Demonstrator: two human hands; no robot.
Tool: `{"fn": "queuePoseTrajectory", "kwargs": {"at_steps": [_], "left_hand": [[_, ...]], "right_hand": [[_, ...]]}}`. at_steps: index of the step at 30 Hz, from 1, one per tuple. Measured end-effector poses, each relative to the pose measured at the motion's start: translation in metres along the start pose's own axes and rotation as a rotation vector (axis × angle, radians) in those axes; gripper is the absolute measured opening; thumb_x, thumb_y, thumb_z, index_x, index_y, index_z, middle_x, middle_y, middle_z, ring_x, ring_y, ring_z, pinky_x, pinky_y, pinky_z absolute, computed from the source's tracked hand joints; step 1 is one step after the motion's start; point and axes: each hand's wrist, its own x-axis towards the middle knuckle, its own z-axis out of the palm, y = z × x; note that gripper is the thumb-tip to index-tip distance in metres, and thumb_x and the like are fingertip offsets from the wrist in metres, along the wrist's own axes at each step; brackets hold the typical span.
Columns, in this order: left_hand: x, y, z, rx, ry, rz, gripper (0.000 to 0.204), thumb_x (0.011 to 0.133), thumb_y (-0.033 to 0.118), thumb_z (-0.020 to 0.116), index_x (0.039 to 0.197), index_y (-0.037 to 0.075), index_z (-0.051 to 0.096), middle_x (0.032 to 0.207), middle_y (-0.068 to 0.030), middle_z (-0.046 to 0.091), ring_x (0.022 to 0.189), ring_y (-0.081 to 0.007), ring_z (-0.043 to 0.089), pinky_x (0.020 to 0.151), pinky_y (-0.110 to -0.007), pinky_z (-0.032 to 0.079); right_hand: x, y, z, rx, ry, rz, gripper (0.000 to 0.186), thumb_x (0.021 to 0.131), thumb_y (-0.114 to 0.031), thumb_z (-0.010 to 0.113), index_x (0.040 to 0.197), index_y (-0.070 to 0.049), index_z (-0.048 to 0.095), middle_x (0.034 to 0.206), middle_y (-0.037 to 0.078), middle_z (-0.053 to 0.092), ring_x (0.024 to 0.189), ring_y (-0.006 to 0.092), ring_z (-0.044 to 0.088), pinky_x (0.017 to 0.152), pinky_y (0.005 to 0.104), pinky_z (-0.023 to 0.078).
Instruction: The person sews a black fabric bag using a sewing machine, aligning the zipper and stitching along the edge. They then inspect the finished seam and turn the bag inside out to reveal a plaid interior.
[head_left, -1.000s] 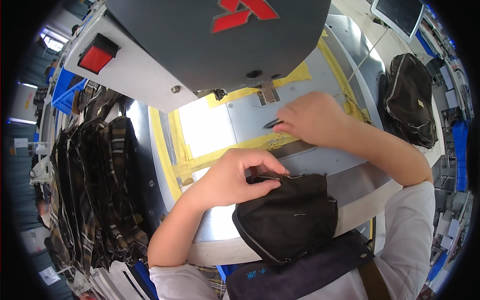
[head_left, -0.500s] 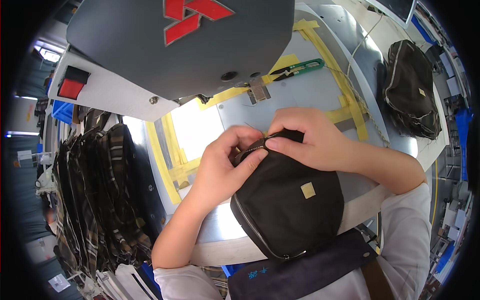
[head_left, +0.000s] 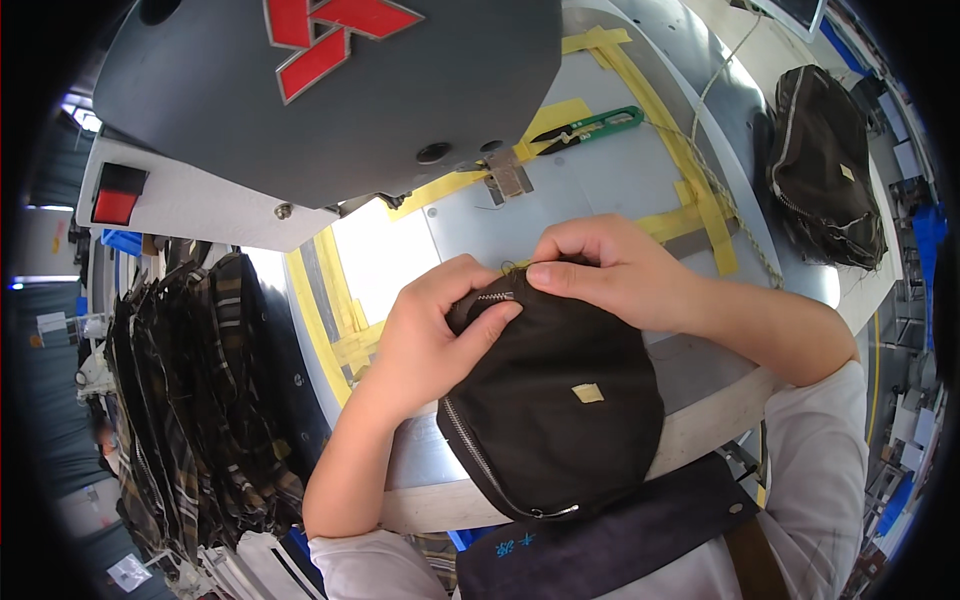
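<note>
Your L hand [head_left: 425,325] pinches the dark bag [head_left: 560,350] at its top edge, thumb by a short zip [head_left: 494,297]; your R hand [head_left: 620,275] pinches the same edge just beside, thumb on top. Bag spans the table's [head_left: 715,412] near edge, approx. mid. Green-handled snips [head_left: 610,122] lie by the plate's [head_left: 590,180] taped R edge. 2nd dark bag [head_left: 820,150] sits at the table's R edge.

Dark plaid fabric pile [head_left: 205,400] at left, blue bin [head_left: 122,241] just beyond, screen [head_left: 800,13] at upper right.
</note>
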Motion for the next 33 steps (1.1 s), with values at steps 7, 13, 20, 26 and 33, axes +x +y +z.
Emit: {"fn": "queuePoseTrajectory", "kwargs": {"at_steps": [7, 13, 20, 26, 33], "left_hand": [[0.001, 0.003, -0.017, -0.218, 0.014, -0.067, 0.024, 0.079, -0.001, 0.070, 0.102, 0.001, 0.060, 0.091, -0.0010, 0.061, 0.087, -0.0079, 0.057, 0.079, -0.023, 0.046], [-0.001, 0.005, -0.014, -0.255, -0.066, -0.081, 0.023, 0.080, -0.002, 0.067, 0.102, 0.001, 0.061, 0.094, -0.0019, 0.060, 0.088, -0.0098, 0.056, 0.084, -0.025, 0.046], [0.000, 0.006, -0.017, -0.190, -0.150, -0.135, 0.014, 0.084, 0.007, 0.070, 0.095, -0.002, 0.065, 0.082, 0.0004, 0.059, 0.076, -0.0082, 0.050, 0.069, -0.022, 0.040], [-0.001, 0.000, -0.015, -0.293, -0.163, -0.150, 0.013, 0.084, 0.007, 0.072, 0.090, -0.001, 0.066, 0.079, 0.0003, 0.058, 0.072, -0.0074, 0.048, 0.066, -0.022, 0.038], [-0.003, 0.004, -0.003, -0.172, -0.072, -0.054, 0.011, 0.080, 0.004, 0.071, 0.083, 0.000, 0.062, 0.076, -0.0017, 0.056, 0.071, -0.0103, 0.050, 0.065, -0.025, 0.039]], "right_hand": [[-0.005, -0.003, 0.000, -0.017, -0.034, 0.036, 0.022, 0.095, -0.023, 0.062, 0.088, -0.002, 0.063, 0.077, -0.005, 0.057, 0.070, 0.0021, 0.047, 0.061, 0.0220, 0.038], [-0.006, -0.002, 0.006, 0.000, -0.010, -0.018, 0.018, 0.094, -0.020, 0.064, 0.091, -0.002, 0.064, 0.080, -0.004, 0.060, 0.074, 0.0024, 0.052, 0.066, 0.0212, 0.043], [-0.006, 0.001, 0.005, 0.034, -0.035, -0.016, 0.016, 0.095, -0.017, 0.062, 0.092, -0.002, 0.064, 0.083, -0.003, 0.062, 0.076, 0.0028, 0.053, 0.067, 0.0212, 0.045], [-0.008, 0.001, 0.005, 0.053, -0.061, -0.078, 0.015, 0.095, -0.015, 0.061, 0.092, -0.001, 0.064, 0.084, -0.002, 0.063, 0.078, 0.0037, 0.054, 0.070, 0.0221, 0.046], [-0.003, 0.013, 0.010, -0.044, 0.021, -0.280, 0.016, 0.091, -0.017, 0.063, 0.089, -0.001, 0.064, 0.071, 0.002, 0.060, 0.065, 0.0096, 0.052, 0.060, 0.0269, 0.044]]}}
